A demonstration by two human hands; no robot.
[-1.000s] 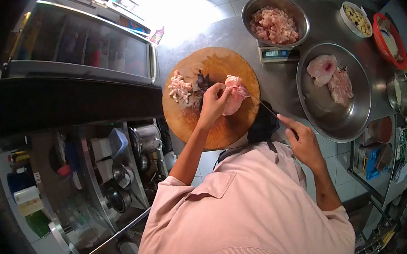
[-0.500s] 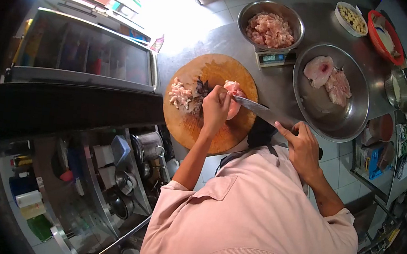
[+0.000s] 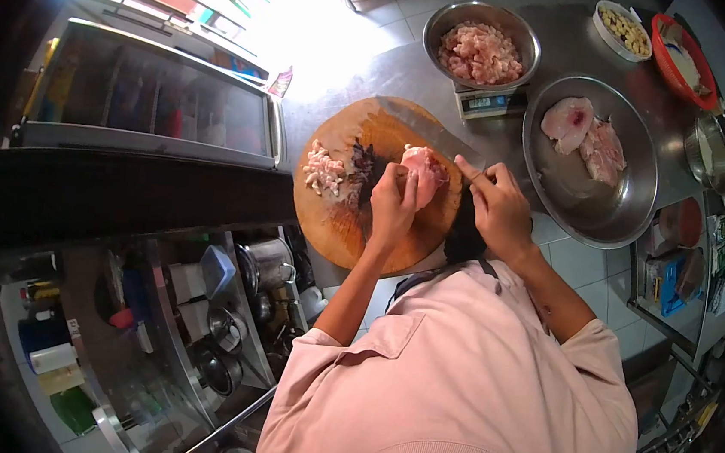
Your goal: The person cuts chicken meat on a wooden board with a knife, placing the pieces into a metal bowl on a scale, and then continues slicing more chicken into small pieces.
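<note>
Meat (image 3: pixel 425 170) sits right of centre on the board (image 3: pixel 332 224), long axis kinda pointing at the board's far edge. Left hand (image 3: pixel 394 200) is nearer, pinching its near-left side; right hand (image 3: pixel 500 213) is just past the board's right edge, gripping a knife (image 3: pixel 436 136).

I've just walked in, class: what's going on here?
A person's left hand holds a piece of raw meat on a round board. The right hand holds a knife, its blade over the board's far edge. Small meat bits lie on the board's left side. A bowl of chopped meat sits on a scale; two larger pieces lie in a basin.
</note>
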